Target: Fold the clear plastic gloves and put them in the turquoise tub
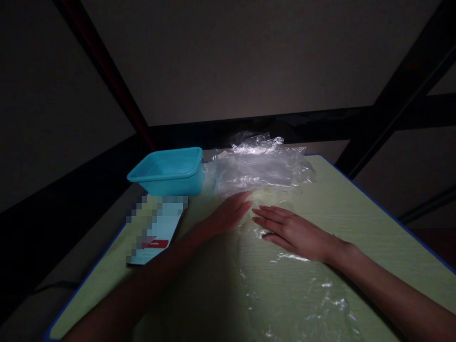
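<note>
A clear plastic bag or sheet (299, 294) lies spread over the light green table, from the middle down to the near edge of the view. My right hand (287, 230) rests palm down on it, fingers spread and pointing left. Just left of those fingertips, my left hand (231, 211) reaches forward with its fingers extended, at the far part of the sheet; a narrow gap separates the hands. Beyond them sits a pile of crumpled clear plastic bags (260, 166), shiny in places.
At the back left of the table (374, 232) stands a blue plastic basin (171, 173). A flat, pale, partly pixelated object with a red mark (158, 242) lies in front of it, beside my left forearm. A wall and dark beams rise behind.
</note>
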### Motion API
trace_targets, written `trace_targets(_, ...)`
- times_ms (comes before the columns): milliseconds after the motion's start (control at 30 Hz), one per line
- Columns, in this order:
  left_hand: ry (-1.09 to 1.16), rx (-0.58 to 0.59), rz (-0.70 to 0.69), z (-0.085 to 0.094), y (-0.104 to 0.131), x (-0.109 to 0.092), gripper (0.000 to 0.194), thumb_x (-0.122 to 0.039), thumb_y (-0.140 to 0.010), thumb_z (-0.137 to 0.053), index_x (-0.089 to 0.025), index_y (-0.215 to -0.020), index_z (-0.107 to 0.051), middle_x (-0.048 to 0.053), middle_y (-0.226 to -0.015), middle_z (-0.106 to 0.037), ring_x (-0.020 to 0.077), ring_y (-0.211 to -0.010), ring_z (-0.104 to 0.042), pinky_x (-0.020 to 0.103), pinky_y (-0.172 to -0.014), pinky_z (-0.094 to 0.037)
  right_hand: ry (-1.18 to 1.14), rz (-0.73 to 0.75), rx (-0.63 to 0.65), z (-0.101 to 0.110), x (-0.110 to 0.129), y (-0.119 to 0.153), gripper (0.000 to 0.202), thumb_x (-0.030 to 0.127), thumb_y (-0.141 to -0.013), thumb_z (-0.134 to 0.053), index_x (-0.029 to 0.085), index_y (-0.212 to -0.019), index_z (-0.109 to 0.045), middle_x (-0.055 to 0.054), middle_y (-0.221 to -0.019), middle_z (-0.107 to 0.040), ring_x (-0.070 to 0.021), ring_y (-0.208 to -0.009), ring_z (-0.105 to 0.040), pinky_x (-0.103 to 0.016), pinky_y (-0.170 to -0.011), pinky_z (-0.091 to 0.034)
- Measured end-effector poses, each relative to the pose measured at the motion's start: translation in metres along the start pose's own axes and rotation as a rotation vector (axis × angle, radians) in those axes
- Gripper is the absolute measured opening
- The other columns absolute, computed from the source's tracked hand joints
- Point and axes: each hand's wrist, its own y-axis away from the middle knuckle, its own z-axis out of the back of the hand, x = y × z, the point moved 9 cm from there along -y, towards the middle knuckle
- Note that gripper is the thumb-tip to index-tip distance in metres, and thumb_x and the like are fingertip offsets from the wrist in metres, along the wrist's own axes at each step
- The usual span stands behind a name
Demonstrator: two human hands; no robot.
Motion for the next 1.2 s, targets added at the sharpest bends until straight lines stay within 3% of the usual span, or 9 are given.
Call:
trace_targets(167,-0.137,0.076,-0.055,-0.012,-0.031,0.014,0.03,-0.02,-0.093,-0.036,-0.009,-0.114,-0.054,0.015,-0.121,-0.057,0.0234,-0.115,-0.051,0.04,-0.097,-0.042,0.0,0.008,-0.018,0.0,0.001,0.0,0.043,0.035,-0.093,-0.039,0.012,-0.128,-0.05,-0.014,-0.137,-0.044,-0.0261,-0.126,-0.04,-0.045,-0.104,-0.035)
trace_targets(267,-0.218,0.116,-0.084,-0.02,-0.046,0.023,0.031,-0.03,-0.088,-0.053,-0.015,-0.115,-0.052,0.009,-0.115,-0.055,0.0208,-0.097,-0.058,0.041,-0.081,-0.05,-0.006,0.007,-0.022,0.001,0.001,0.0,0.043,0.035,-0.093,-0.039,0.012,-0.127,-0.05,-0.014,-0.137,-0.044,-0.026,-0.127,-0.04,-0.045,-0.104,-0.035)
trace_targets(433,-0.3,0.167,-0.099,-0.028,-0.053,0.025,0.027,-0.027,-0.089,-0.05,-0.013,-0.112,-0.054,0.01,-0.114,-0.056,0.0219,-0.1,-0.057,0.042,-0.085,-0.048,-0.008,-0.002,-0.004,0.001,0.001,0.0,0.044,0.035,-0.093,-0.039,0.011,-0.128,-0.049,-0.015,-0.138,-0.043,-0.0261,-0.126,-0.04,-0.046,-0.104,-0.034)
trace_targets(533,-0.312,0.2,-0.112,-0.026,-0.044,0.016,0.023,-0.021,-0.093,-0.04,-0.009,-0.102,-0.058,0.014,-0.109,-0.061,0.0236,-0.106,-0.056,0.042,-0.094,-0.044,-0.017,-0.011,-0.003,0.001,0.001,0.0,0.043,0.036,-0.093,-0.039,0.012,-0.128,-0.049,-0.014,-0.138,-0.043,-0.0264,-0.126,-0.041,-0.046,-0.104,-0.035)
trace_targets(633,-0.309,0.233,-0.106,-0.019,-0.027,0.008,0.027,-0.022,-0.094,-0.036,-0.007,-0.106,-0.056,0.016,-0.115,-0.06,0.0237,-0.113,-0.053,0.039,-0.097,-0.041,-0.027,-0.017,-0.009,0.001,0.0,0.0,0.043,0.036,-0.093,-0.04,0.013,-0.128,-0.049,-0.014,-0.138,-0.043,-0.0267,-0.126,-0.04,-0.046,-0.103,-0.035)
trace_targets(733,-0.3,0.283,-0.092,-0.012,-0.007,0.005,0.033,-0.025,-0.094,-0.036,-0.006,-0.114,-0.052,0.018,-0.128,-0.052,0.0233,-0.124,-0.044,0.036,-0.103,-0.037,-0.038,-0.024,-0.003,0.002,-0.001,0.0,0.043,0.036,-0.093,-0.04,0.014,-0.129,-0.048,-0.014,-0.138,-0.042,-0.0266,-0.127,-0.039,-0.046,-0.104,-0.035)
trace_targets(833,-0.296,0.298,-0.043,-0.005,0.014,0.006,0.049,-0.032,-0.094,-0.033,0.002,-0.128,-0.038,0.025,-0.139,-0.036,0.0262,-0.131,-0.034,0.039,-0.104,-0.035,-0.053,-0.03,0.02,0.0,0.0,0.0,0.045,0.036,-0.093,-0.037,0.011,-0.13,-0.047,-0.015,-0.139,-0.04,-0.0261,-0.129,-0.036,-0.046,-0.105,-0.032)
trace_targets(967,-0.235,0.287,0.046,-0.001,0.041,0.001,0.05,-0.039,-0.094,-0.029,-0.011,-0.135,-0.033,0.015,-0.145,-0.03,0.0201,-0.134,-0.028,0.037,-0.108,-0.03,-0.076,-0.079,0.045,-0.005,0.002,-0.002,0.048,0.039,-0.094,-0.036,0.012,-0.132,-0.044,-0.015,-0.143,-0.034,-0.0272,-0.132,-0.029,-0.049,-0.107,-0.026)
trace_targets(1200,-0.182,0.27,0.112,-0.005,0.063,-0.003,0.053,-0.035,-0.09,-0.039,-0.01,-0.136,-0.032,0.016,-0.145,-0.03,0.0224,-0.134,-0.029,0.041,-0.108,-0.03,-0.132,-0.135,0.061,-0.007,-0.002,-0.003,0.053,0.043,-0.093,-0.035,0.012,-0.136,-0.038,-0.015,-0.145,-0.029,-0.0261,-0.135,-0.023,-0.049,-0.109,-0.022)
